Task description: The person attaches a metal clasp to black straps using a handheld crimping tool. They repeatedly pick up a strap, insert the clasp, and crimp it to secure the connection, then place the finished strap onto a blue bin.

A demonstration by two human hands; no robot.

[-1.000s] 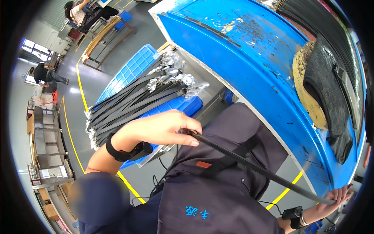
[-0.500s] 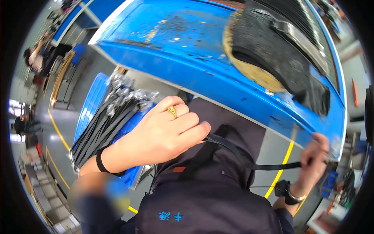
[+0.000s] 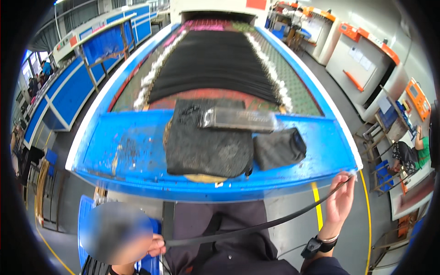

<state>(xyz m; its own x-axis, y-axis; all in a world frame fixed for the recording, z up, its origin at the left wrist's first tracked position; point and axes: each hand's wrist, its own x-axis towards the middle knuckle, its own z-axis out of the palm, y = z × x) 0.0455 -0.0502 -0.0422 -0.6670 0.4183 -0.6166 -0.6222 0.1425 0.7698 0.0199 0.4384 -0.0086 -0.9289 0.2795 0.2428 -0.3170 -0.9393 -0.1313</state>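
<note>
A long black strap [image 3: 256, 228] runs across in front of my lap, sagging slightly between my two hands. My left hand [image 3: 156, 246], low on the left and partly hidden by a blurred patch, pinches its left part. With thumb and fingertips my right hand [image 3: 341, 198] grips the other end, raised beside the right front corner of the blue bench [image 3: 137, 181]. Below the left hand stands a blue bin [image 3: 84, 207], with several black straps [image 3: 95, 266] in it.
On the bench lie a thick black cloth pad [image 3: 206, 153] over a round yellowish board [image 3: 206, 178], a clear-wrapped bar [image 3: 240, 120] and a folded black cloth [image 3: 280, 149]. Beyond, black straps with white ends [image 3: 211, 64] cover a conveyor belt. A person in green [image 3: 422, 149] sits at right.
My view has swung up to face the bench and conveyor. The strap is now drawn out long between my hands; the left hand appears lower, the right beside the bench corner.
</note>
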